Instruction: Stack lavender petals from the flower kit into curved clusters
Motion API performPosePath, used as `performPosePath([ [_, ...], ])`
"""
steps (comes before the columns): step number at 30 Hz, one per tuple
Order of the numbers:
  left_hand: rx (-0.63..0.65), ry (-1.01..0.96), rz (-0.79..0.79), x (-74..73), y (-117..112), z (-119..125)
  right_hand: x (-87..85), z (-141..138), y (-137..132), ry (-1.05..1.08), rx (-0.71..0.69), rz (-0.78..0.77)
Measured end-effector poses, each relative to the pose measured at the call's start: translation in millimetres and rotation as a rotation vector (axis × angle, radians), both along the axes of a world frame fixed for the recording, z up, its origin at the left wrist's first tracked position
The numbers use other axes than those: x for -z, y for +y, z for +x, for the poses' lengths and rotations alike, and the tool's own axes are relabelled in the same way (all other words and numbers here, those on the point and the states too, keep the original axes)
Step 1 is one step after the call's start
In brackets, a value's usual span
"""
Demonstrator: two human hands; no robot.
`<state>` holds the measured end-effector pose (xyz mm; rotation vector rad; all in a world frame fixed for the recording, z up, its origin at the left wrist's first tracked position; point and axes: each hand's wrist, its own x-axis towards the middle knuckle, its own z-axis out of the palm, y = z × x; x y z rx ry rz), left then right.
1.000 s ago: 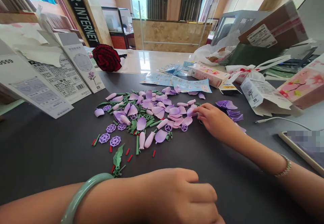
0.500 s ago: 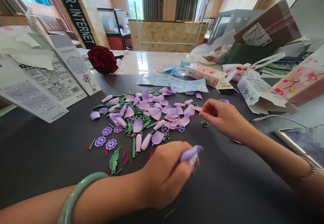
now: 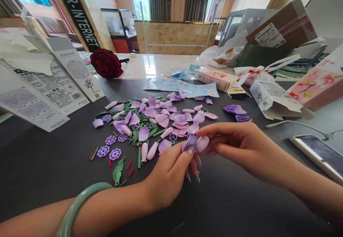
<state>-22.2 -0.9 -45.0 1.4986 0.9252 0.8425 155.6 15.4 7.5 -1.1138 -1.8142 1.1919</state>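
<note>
My left hand (image 3: 168, 174) was closed in a pinch on a lilac plastic petal (image 3: 189, 144), and the long nails of its fingers pointed down. My right hand (image 3: 238, 146) was half closed with its fingertips against a second petal (image 3: 202, 144), though I couldn't tell whether it gripped that petal. Both petals were up off the desk (image 3: 53, 172), close together over its middle, and my hands were touching each other there.

Just beyond them lay a heap of lilac petals (image 3: 143, 134) mixed with green stems (image 3: 139, 157). Purple web-patterned discs (image 3: 110, 140) sat at its left side, with a green leaf (image 3: 118, 171) and red pins (image 3: 130, 172) at its near side. A stack of purple petals (image 3: 235, 109) lay to the right, towards the far edge.

Cards (image 3: 77, 70) stood along the left edge, with a barcode (image 3: 76, 95) and print too small to read. Past the far edge, a black sign (image 3: 76, 15) read "R-INTERNET". A white label (image 3: 269, 35) on a cardboard parcel (image 3: 284, 24) was unreadable too. A pink blossom-printed box (image 3: 316, 87) and a phone (image 3: 318, 154) sat by the right edge.
</note>
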Motion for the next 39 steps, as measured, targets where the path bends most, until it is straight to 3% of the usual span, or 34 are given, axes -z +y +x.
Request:
performPosePath([
  [6, 0.051, 0.062, 0.122, 2.3, 2, -2, 1.3, 2, 3, -0.087, -0.007, 0.045],
  [12, 0.085, 0.045, 0.069, 3.7, 2, -1, 2.4, 5, 5, -0.323, 0.051, 0.26],
  [18, 0.068, 0.053, 0.038, 5.1, 2, -2, 2.3, 12, 10, -0.293, 0.059, 0.395],
  [24, 0.124, 0.057, 0.05, 5.5, 4, -2, 0.9, 11, 8, -0.265, -0.066, 0.365],
  [31, 0.274, 0.131, 0.125, 1.8, 4, -3, 5.0, 9, 8, -0.333, -0.063, 0.451],
  [39, 0.391, 0.154, 0.182, 0.9, 5, -5, 3.5, 16, 15, -0.246, -0.306, 0.201],
])
